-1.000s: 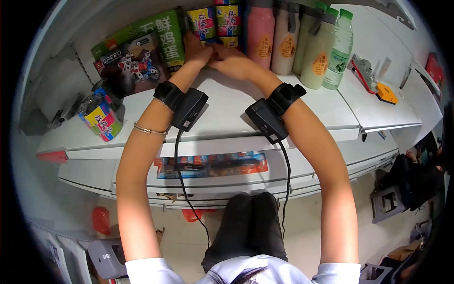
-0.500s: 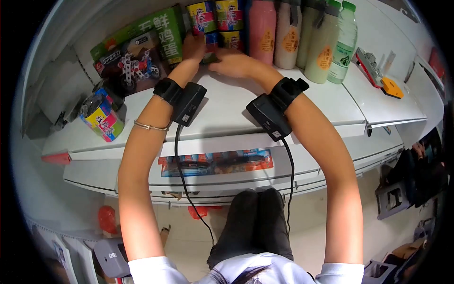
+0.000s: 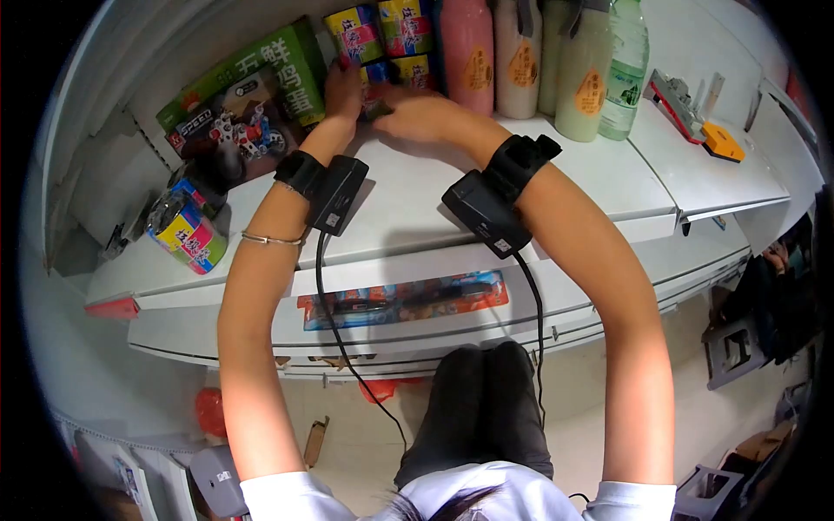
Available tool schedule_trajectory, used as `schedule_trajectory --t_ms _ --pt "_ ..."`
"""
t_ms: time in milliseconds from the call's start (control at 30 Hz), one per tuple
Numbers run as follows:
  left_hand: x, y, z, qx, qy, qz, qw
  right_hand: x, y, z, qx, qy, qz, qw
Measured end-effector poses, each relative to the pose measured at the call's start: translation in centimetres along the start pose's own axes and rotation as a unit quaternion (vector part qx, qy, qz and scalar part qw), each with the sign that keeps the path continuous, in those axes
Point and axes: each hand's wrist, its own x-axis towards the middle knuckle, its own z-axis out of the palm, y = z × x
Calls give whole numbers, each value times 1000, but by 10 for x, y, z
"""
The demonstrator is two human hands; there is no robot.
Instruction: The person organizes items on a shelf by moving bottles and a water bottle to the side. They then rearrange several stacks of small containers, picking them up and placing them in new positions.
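Brightly labelled garbage bag rolls are stacked two high at the back of the white shelf, among them an upper left roll [image 3: 354, 35] and an upper right roll [image 3: 406, 28]. My left hand [image 3: 342, 92] grips the left side of the lower left garbage bag roll [image 3: 375, 73], fingers pointing up along it. From the right, my right hand [image 3: 415, 116] reaches to the same roll's lower front, its fingers closed there and partly hidden. Beside it is the lower right roll [image 3: 413, 73]. Another garbage bag roll [image 3: 189, 236] stands apart at the left.
A green carton [image 3: 297, 74] and a toy motorcycle box [image 3: 233, 130] lean at the back left. Several bottles, including a pink bottle [image 3: 469, 56], stand right of the stack. A stapler [image 3: 676, 106] lies farther right. A blister pack [image 3: 404, 300] rests on the lower shelf.
The whole view has shifted slightly, with the back-shelf things sitting a little further left. Both hands stay at the lower left roll, nearly unmoved against it.
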Motion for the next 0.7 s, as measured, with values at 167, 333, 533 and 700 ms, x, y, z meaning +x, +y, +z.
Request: schedule_trajectory --t_ms 167,333,533,700 --pt "2 17 3 25 -12 199 980 5 1 -3 -29 17 30 999" --pt "31 -5 -5 168 -38 304 937 9 8 6 -38 25 37 998" --pt "28 12 -19 78 -132 182 971 6 7 11 -28 -2 60 998" --pt "14 28 -23 15 -129 128 983 7 14 14 -23 5 -5 1000"
